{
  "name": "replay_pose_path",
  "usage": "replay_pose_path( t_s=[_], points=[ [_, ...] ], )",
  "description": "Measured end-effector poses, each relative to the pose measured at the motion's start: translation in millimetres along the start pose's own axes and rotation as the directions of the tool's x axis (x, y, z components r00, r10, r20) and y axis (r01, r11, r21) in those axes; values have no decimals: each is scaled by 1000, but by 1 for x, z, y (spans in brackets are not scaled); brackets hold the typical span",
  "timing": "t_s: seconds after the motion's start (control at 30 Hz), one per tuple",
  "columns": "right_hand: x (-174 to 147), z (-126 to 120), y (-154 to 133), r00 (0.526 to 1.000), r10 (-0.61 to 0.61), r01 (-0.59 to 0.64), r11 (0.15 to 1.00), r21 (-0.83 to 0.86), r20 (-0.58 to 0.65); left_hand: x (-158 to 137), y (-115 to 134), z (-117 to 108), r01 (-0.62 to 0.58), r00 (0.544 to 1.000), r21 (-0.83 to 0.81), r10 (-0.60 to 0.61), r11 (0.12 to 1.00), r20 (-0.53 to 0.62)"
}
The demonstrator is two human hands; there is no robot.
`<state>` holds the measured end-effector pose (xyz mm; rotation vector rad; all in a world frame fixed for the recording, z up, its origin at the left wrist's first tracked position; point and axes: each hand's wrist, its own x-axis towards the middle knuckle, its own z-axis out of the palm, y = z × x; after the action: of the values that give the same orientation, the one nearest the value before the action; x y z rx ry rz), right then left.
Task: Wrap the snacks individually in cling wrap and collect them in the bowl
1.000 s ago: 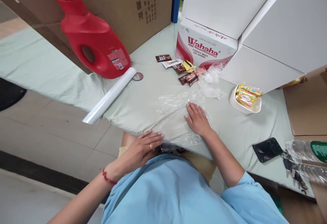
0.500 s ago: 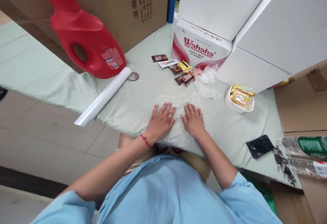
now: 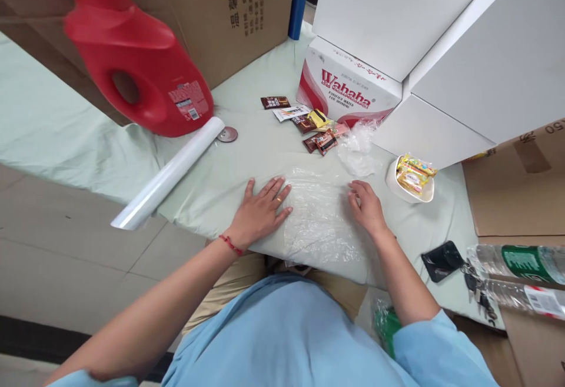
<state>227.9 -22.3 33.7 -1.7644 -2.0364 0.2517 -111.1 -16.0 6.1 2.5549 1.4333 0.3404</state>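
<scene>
A sheet of clear plastic film [image 3: 320, 213] lies wrinkled on the green-covered table [image 3: 207, 184] in front of me. My left hand [image 3: 263, 207], with a ring on one finger, rests flat with fingers spread at the film's left edge. At the film's right edge my right hand [image 3: 367, 206] has its fingers loosely bent, thumb apart from them, and nothing visible in it. Beyond the film lie several small snack packets [image 3: 315, 119], with a crumpled clear plastic bag [image 3: 358, 146] next to them.
A white roll [image 3: 170, 172] lies left beside a small round disc [image 3: 228, 134] and a red jug [image 3: 145, 69]. To the right are a white bowl [image 3: 392, 181] of yellow packets, a black wallet-like item [image 3: 441, 260], keys [image 3: 479, 290] and bottles [image 3: 525, 260]. A Wahaha box [image 3: 348, 84] stands behind.
My hands have moved apart, left hand to the left and right hand to the right, uncovering the middle of the film. The right fingers have bent from lying flat.
</scene>
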Motion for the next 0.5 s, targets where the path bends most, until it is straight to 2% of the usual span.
replay_pose_path(
  t_s=[0.07, 0.17, 0.3, 0.4, 0.5],
  points=[
    [33, 6, -21, 998, 6, -6, 1000, -15, 64, -1, 0, 0, 5, 1000, -4, -5, 1000, -6],
    [86, 23, -52, 990, 12, 6, 992, -128, 137, -2, 0, -1, 9, 1000, -7, -9, 1000, -10],
    [149, 44, -83, 987, -6, 42, 974, -222, 161, -3, -1, 1, 4, 999, -20, -5, 1000, -33],
    [188, 49, -89, 993, -15, 46, 961, -274, 113, -3, -1, 2, 6, 999, -35, -8, 999, -48],
    [225, 47, -81, 998, 13, 9, 939, -345, 60, -3, 0, 1, 13, 999, -43, -15, 999, -49]
  ],
)
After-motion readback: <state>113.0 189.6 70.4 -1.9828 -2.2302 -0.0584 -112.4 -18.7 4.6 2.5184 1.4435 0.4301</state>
